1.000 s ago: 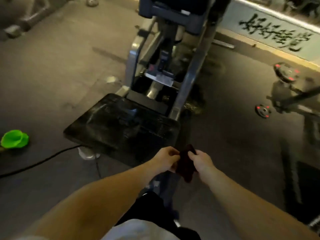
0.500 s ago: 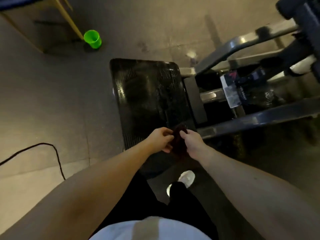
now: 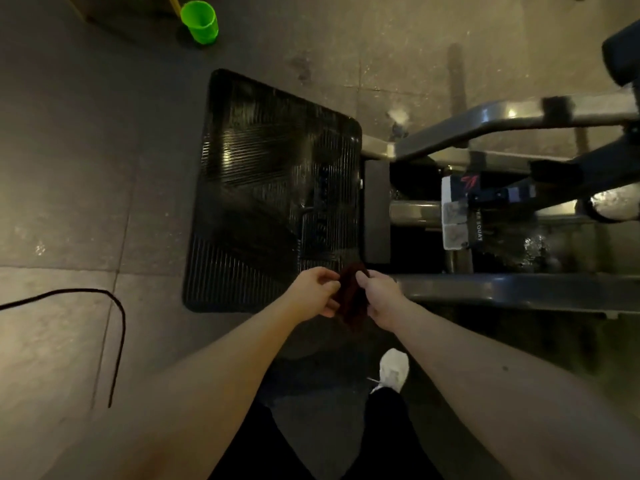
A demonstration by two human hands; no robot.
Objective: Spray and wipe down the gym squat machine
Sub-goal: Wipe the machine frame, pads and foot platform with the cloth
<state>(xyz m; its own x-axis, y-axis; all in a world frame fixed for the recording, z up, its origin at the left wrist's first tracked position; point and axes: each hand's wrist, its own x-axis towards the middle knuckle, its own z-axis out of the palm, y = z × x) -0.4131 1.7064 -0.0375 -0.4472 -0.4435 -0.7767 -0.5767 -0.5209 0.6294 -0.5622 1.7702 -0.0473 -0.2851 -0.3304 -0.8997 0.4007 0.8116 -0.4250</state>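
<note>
At the far left a black cable [image 3: 119,327] curls over the floor [image 3: 69,168], and a green cup [image 3: 200,22] stands at the far edge. Right of them lies the squat machine's ribbed black footplate [image 3: 277,188], wet and shiny. Over its near right corner your left hand [image 3: 317,292] and right hand [image 3: 379,294] both pinch a dark cloth [image 3: 351,296] between them, each grip pressed together on an edge. Below, your white shoe [image 3: 393,370] rests on the floor. To the right run the machine's grey frame bars [image 3: 519,289].
</note>
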